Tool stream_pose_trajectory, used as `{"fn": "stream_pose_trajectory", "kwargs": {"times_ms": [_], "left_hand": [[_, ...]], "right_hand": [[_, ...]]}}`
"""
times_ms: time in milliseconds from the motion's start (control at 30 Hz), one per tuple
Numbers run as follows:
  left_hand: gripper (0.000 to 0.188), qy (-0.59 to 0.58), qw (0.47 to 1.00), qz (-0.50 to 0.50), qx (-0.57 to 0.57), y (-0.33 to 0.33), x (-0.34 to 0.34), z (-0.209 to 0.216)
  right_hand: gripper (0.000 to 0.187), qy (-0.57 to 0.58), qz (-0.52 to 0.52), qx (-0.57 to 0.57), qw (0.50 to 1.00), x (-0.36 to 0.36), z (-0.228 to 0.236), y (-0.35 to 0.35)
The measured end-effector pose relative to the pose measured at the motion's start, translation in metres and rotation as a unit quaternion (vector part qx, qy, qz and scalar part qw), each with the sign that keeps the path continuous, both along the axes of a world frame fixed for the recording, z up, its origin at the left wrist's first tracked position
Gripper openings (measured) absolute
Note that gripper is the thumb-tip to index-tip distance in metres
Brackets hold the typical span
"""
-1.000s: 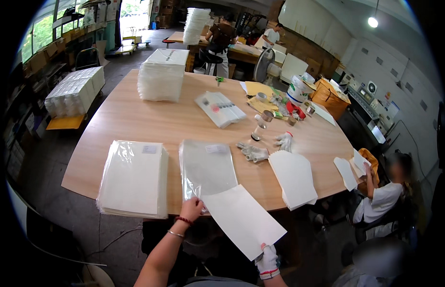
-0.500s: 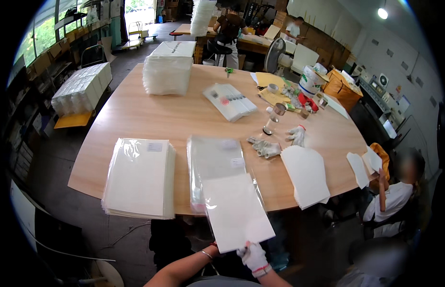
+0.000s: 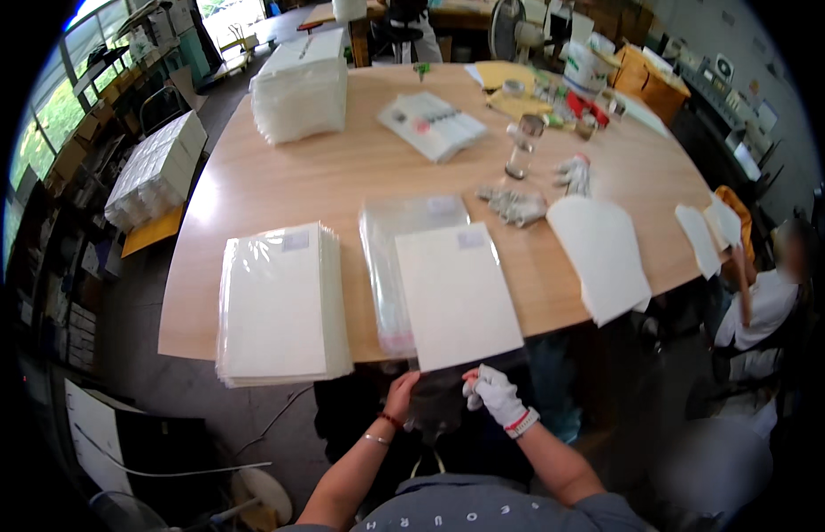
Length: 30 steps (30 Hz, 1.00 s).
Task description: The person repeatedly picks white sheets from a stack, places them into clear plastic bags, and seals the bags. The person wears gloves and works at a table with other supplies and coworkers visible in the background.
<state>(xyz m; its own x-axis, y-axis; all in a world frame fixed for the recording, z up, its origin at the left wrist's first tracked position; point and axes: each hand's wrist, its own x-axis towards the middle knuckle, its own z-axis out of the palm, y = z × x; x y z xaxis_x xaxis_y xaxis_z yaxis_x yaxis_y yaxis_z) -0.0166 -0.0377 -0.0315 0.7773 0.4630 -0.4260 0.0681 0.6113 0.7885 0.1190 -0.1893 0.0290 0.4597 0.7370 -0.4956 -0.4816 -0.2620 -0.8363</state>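
A white sheet (image 3: 461, 297) lies in a clear plastic sleeve with a small label near its top, over the near edge of the table. My bare left hand (image 3: 400, 393) is closed on the sleeve's lower left edge, just below the sheet. My right hand (image 3: 498, 396), in a white glove, is just below the sheet's bottom edge with its fingers curled together; whatever they pinch is too small to make out. Under the sheet lies a stack of clear plastic sleeves (image 3: 380, 257). Left of it stands a pile of sleeved white sheets (image 3: 272, 306).
Loose white sheets (image 3: 599, 253) lie to the right, with grey-white gloves (image 3: 514, 206) and a glass jar (image 3: 521, 152) behind them. Farther back are a tall stack of plastic-wrapped packs (image 3: 299, 93) and a flat packet (image 3: 432, 126). A person (image 3: 767, 293) sits at the right.
The sheet has slid up, away from me, and lies farther into the sleeve. My gloved right hand has come off the sheet's bottom edge. The view has tilted downward.
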Motion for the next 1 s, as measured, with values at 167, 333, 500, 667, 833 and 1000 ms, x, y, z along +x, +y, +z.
{"fn": "stream_pose_trajectory", "kwargs": {"times_ms": [167,333,500,667,833,1000], "left_hand": [[0.035,0.045,0.996,-0.071,0.021,0.008,-0.009,-0.016],[0.035,0.103,0.986,0.027,0.130,-0.004,0.000,-0.006],[0.038,0.145,0.982,0.101,-0.060,0.005,0.009,0.010],[0.039,0.033,0.997,-0.001,0.077,0.008,-0.010,0.004],[0.021,0.091,0.756,0.096,0.641,0.015,-0.021,0.002],[0.043,0.112,0.575,0.030,0.810,0.017,-0.002,0.032]], "right_hand": [[0.009,-0.651,0.143,0.000,0.745,-0.027,0.019,0.051],[0.009,-0.662,0.188,-0.048,0.724,-0.044,0.019,0.079],[0.014,-0.541,0.177,0.175,0.804,0.015,0.023,0.043],[0.023,-0.598,-0.308,-0.278,0.686,0.166,0.026,-0.163],[0.020,-0.567,0.152,-0.471,0.658,0.151,-0.023,-0.194],[0.021,-0.630,0.006,-0.094,0.771,0.098,-0.007,-0.082]]}}
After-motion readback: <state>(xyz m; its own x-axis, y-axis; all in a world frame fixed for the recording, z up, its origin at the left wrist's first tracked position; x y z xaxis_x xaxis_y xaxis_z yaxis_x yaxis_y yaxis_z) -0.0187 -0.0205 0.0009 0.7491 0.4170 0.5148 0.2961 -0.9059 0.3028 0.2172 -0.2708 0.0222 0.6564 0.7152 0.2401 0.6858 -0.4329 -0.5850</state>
